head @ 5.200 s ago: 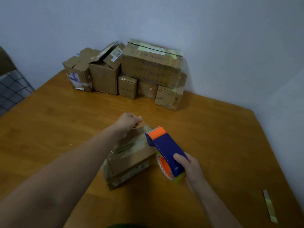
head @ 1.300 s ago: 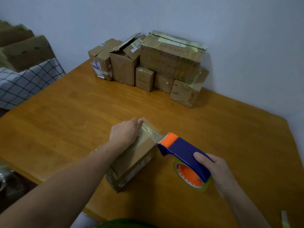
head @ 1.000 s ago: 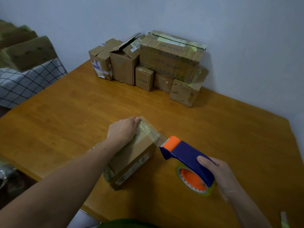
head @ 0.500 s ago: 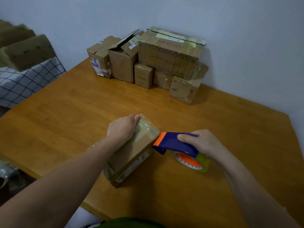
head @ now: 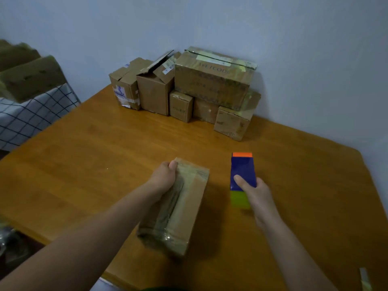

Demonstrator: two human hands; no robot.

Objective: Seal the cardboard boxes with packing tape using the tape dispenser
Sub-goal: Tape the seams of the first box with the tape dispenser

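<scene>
A small cardboard box lies on the wooden table in front of me, with clear tape shining along its top and near end. My left hand grips the box's far left edge. My right hand holds the tape dispenser, blue with an orange front and a yellow-green tape roll. The dispenser stands apart from the box, to its right, pointing away from me.
Several cardboard boxes are stacked against the wall at the table's far corner, one with an open flap. A checked cloth with more boxes is at the left. A strip of tape lies at the table's near right edge.
The dispenser has come off the box's far end and moved right, turned to point away from me. The box has turned lengthwise toward me under my left hand.
</scene>
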